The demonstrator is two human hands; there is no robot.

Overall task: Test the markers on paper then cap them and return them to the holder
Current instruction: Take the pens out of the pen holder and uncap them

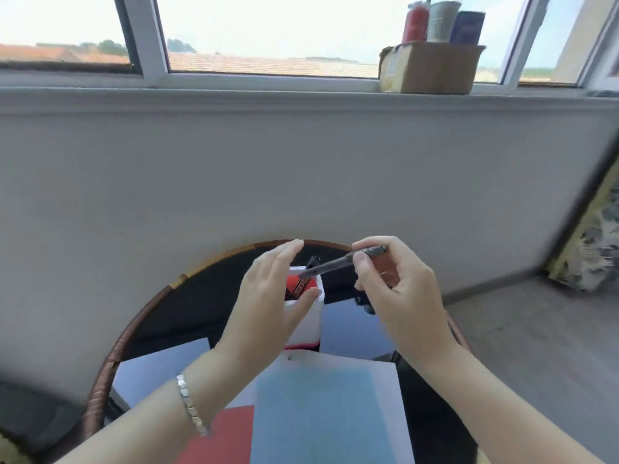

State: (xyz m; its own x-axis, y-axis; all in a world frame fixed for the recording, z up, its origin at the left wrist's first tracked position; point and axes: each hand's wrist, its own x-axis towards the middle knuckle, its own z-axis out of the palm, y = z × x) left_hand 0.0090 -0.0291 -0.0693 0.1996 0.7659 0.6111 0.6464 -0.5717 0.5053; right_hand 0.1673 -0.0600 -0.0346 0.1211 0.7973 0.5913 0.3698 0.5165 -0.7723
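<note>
Right grip (398, 293) pinches marker (335, 263) above white holder (308, 329)

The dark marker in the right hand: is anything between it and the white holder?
Nothing visible blocks it. The dark marker has its tip at the open top of the white box holder. A red-labelled marker leans inside, and the left hand is beside the holder, not over its opening.

Round table (110, 356) — dark glossy top, wicker-wrapped rim. A white holder (306, 329) is stood near the centre. Overlapping sheets are spread nearer — white paper (385, 390), blue sheet (318, 413), red sheet (227, 433).
</note>
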